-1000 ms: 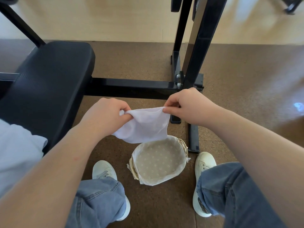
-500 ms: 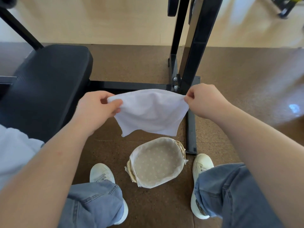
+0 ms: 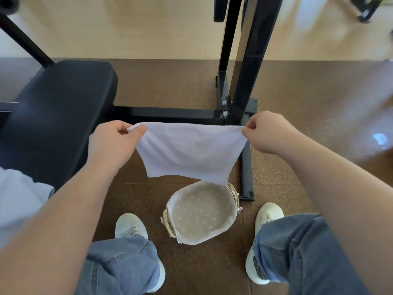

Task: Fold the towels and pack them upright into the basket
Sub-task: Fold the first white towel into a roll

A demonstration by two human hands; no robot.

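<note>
White towel (image 3: 189, 152); basket (image 3: 176, 204) lined beige with small white dots; black bench (image 3: 57, 116); blue jeans (image 3: 119, 265); white shoes (image 3: 129, 225); brown floor (image 3: 170, 86).

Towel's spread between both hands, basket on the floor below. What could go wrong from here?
1. The left hand and right hand pinch the towel only at its top corners; a slip would likely drop it on the floor.
2. It hangs unfolded in mid-air, unsupported, so the fold may come out uneven.
3. The basket sits between the shoes; a foot could nudge it.
</note>
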